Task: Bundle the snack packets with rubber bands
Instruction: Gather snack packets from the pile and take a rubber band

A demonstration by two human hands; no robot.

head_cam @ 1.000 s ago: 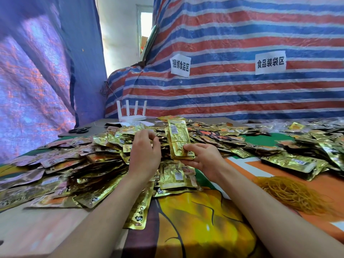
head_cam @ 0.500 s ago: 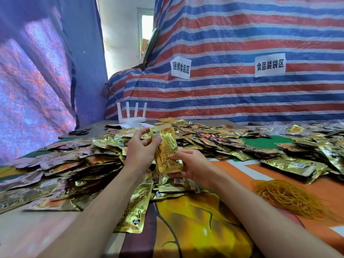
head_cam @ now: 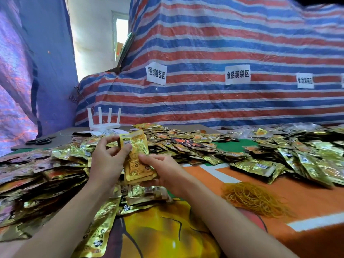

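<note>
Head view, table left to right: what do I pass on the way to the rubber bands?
scissors → white router → stack of packets held up off the table → pile of rubber bands

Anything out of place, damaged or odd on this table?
Only the white router standing behind the loose packets seems unrelated to bundling. The rubber bands lie in one tangled heap; nothing looks torn or spilled.
</note>
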